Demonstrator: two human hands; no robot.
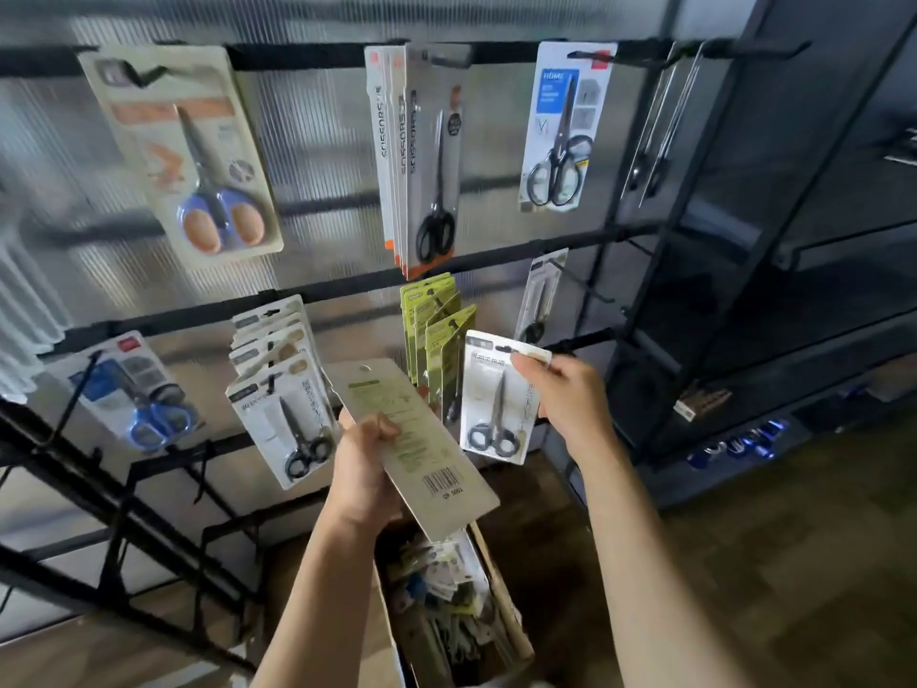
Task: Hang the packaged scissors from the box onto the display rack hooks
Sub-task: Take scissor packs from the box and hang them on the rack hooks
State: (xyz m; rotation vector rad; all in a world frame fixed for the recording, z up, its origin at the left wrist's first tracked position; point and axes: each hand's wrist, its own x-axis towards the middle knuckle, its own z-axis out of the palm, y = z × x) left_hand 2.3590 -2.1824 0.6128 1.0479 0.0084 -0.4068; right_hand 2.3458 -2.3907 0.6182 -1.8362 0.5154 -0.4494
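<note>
- Right hand [570, 394]: pinches top corner of a white scissors pack [498, 397], held upright by the rack's lower hooks, beside the green packs [436, 330]
- Left hand [364, 464]: grips a pack [414, 439] back-side out, barcode showing, tilted
- Box [501, 588] of mixed packs on floor below hands

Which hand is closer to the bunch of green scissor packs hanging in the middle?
Left. The left hand, holding a pale card, sits just below the green packs. The right hand holds a white scissors pack off to their right.
</note>
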